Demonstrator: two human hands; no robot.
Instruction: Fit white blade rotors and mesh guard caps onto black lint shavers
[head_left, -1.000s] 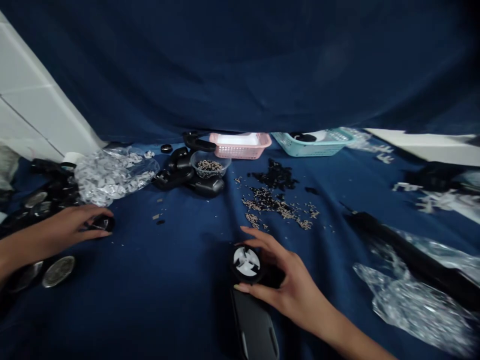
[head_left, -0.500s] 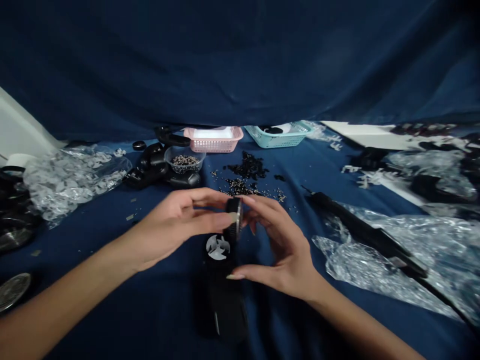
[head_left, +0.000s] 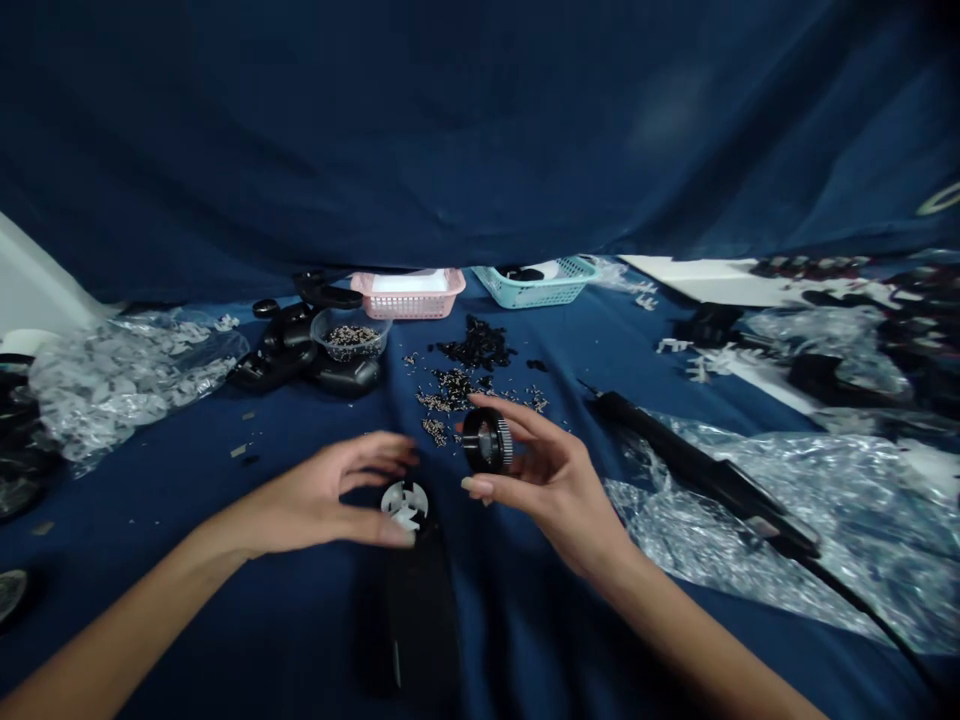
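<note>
A black ring with a ridged silvery edge [head_left: 487, 440] is held between the thumb and fingers of my right hand [head_left: 559, 475]. Lower and to the left, a black device [head_left: 424, 620] lies on the blue cloth, with a white bladed part [head_left: 406, 505] at its far end. My left hand [head_left: 337, 495] is beside that end, fingers apart and holding nothing, its thumb at the white part; whether they touch is unclear.
Black electric screwdriver [head_left: 697, 465] and clear plastic [head_left: 810, 510] lie right. Small screws [head_left: 450, 390] and black pieces [head_left: 476, 343] are scattered ahead, before pink [head_left: 412, 300] and turquoise baskets [head_left: 540, 290]. A screw bowl [head_left: 351, 340] and bagged white parts [head_left: 127, 375] are left.
My left hand has let go of the ring and moved left and down to the device. The ring, now in my right hand, has turned so its opening shows. The view has shifted slightly.
</note>
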